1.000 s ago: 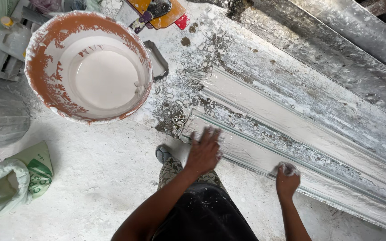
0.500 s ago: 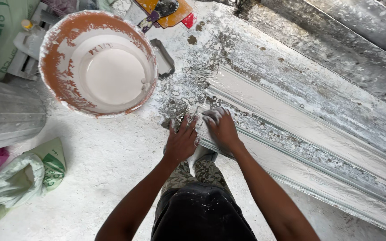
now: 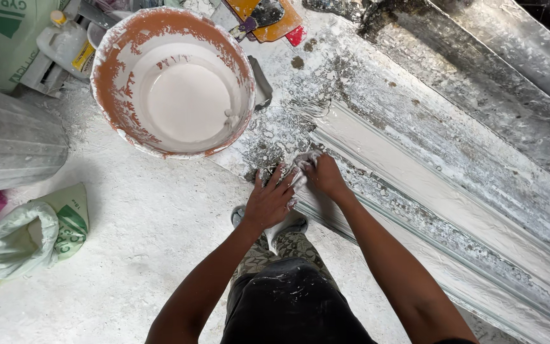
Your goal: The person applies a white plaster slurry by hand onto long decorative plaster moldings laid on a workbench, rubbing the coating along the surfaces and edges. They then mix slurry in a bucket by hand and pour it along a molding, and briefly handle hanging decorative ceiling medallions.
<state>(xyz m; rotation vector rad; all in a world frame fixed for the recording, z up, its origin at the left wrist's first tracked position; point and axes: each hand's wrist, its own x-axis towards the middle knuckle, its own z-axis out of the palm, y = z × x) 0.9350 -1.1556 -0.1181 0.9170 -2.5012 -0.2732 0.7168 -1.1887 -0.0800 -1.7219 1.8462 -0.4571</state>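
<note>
Seen from the head camera, a person bends over a long plaster moulding (image 3: pixel 415 185) that runs from the middle of the frame down to the lower right, lying on a plaster-splashed surface (image 3: pixel 377 83). The moulding is pale and wet-looking, ribbed along its length, with rough grey crust along its edges. Both hands work at its near end: the left hand (image 3: pixel 268 202) lies flat with fingers spread, gripping nothing, while the right hand (image 3: pixel 324 175) curls over a lump of white plaster (image 3: pixel 300 162) at the moulding's tip. Both hands are smeared white.

Just up and left of the hands stands a round orange bucket (image 3: pixel 112 95), its walls caked with dried plaster and its bottom holding a pool of smooth white mix. A half-open white and green sack (image 3: pixel 30 236) sits on the dusty floor (image 3: pixel 141 229) at lower left, its contents out of sight.
</note>
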